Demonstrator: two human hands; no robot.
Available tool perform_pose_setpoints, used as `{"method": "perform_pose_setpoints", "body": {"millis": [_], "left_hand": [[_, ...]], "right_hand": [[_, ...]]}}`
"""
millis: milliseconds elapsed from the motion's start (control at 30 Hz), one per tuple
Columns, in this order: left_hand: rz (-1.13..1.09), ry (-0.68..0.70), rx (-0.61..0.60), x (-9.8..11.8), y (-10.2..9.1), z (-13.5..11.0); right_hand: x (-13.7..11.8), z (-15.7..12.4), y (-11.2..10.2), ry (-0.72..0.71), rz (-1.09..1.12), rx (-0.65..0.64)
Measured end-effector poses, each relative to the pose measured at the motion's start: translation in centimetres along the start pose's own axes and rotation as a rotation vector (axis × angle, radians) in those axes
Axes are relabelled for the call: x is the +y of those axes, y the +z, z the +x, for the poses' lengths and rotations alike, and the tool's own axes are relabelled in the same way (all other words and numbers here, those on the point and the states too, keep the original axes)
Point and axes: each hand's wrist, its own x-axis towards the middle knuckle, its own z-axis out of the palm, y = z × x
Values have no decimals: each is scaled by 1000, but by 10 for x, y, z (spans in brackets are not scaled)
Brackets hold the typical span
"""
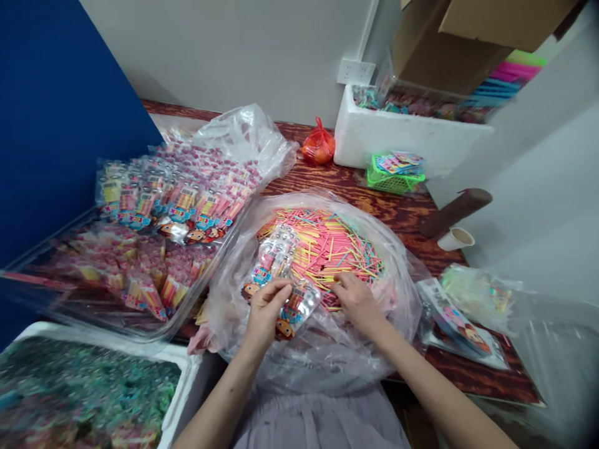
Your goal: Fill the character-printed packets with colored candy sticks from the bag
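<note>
**Hands at the bag of coloured sticks**

Nearest, at six o'clock, the left hand has its fingers closed on a small printed packet, held over the near lip of the big clear bag. Just beside it, toward three o'clock, the right hand rests on the pile of coloured sticks, fingers curled into the heap; whether they pinch any stick cannot be told. As a judgement, the work goes best with the packet mouth kept open and tilted toward the pile, and sticks gathered parallel in a small bunch. Farther, at ten o'clock, filled packets lie in a clear tray on the desk. At one o'clock stands a white foam box.
</note>
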Motion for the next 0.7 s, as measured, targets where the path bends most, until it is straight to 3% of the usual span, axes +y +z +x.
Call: {"method": "perform_pose_setpoints", "body": {"millis": [100,233,333,467,700], "left_hand": [[43,36,-33,0,2,0],[74,53,-76,-4,7,0],[96,54,-84,-4,9,-1],[98,50,-99,-2,10,-3],[20,13,-92,0,9,-5]], "right_hand": [[-2,5,-21,131,355,136],[-37,21,-54,406,942,428],[-67,32,-67,431,1061,561],[-84,38,-60,399,1041,532],[-85,37,-43,402,1104,358]]}}
